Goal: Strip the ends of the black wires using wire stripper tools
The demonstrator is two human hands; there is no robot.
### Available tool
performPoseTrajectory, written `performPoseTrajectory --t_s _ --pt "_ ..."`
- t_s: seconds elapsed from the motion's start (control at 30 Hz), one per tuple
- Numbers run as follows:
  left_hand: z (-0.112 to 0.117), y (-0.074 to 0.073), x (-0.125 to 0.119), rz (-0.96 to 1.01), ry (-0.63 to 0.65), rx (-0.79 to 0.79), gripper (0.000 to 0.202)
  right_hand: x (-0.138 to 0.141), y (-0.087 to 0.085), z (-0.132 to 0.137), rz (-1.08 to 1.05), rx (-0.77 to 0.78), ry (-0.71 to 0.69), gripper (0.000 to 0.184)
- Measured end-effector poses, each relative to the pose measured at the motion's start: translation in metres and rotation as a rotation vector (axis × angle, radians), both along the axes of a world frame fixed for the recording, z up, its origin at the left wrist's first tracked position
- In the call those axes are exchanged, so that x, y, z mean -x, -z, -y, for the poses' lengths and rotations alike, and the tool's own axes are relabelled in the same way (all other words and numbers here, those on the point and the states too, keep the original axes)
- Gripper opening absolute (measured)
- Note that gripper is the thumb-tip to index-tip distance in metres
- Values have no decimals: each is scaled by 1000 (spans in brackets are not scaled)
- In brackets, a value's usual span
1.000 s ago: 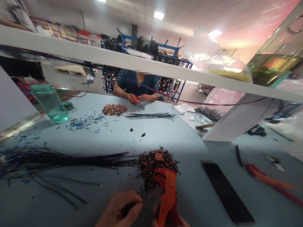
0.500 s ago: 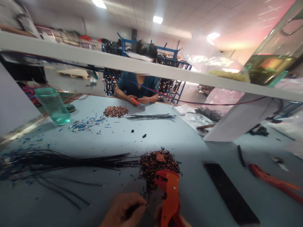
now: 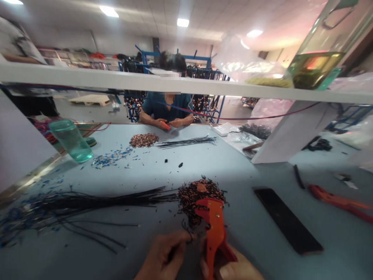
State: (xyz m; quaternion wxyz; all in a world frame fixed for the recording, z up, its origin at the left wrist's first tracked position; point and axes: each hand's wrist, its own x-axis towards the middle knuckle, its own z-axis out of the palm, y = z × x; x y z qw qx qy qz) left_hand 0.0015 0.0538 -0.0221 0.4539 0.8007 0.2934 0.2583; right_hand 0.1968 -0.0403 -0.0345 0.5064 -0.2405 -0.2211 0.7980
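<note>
We've got a thin black wire, likely light and floppy and best pinched near its end, nipped in the closed fingertips of our left hand low over the table. Our right hand wraps the orange wire stripper beside the scrap pile.

Of us only two bare hands show, our left hand and our right hand, both cut off by the lower edge; our fingers are bare, slightly blurred.
</note>
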Motion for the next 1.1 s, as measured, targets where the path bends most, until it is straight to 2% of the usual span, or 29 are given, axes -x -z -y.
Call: performPoseTrajectory --t_s 0.13,0.37,0.57,0.7,0.87,1.1 --pt "-4 6 0 -71 61 -5 24 4 -8 -4 -96 11 53 43" --pt "-5 -1 -6 -59 177 20 30 12 1 -8 -61 -102 209 45" --pt "-4 -9 -9 -126 235 13 30 12 -4 -6 56 -125 154 55" --pt "-7 -11 -9 -122 193 -15 29 11 -5 -7 64 -127 163 55" --pt "-8 -13 -7 -90 74 -78 28 14 -6 -7 43 -80 222 52" --pt "-5 -17 -7 -68 -70 -151 31 18 -7 -2 40 -66 268 56"
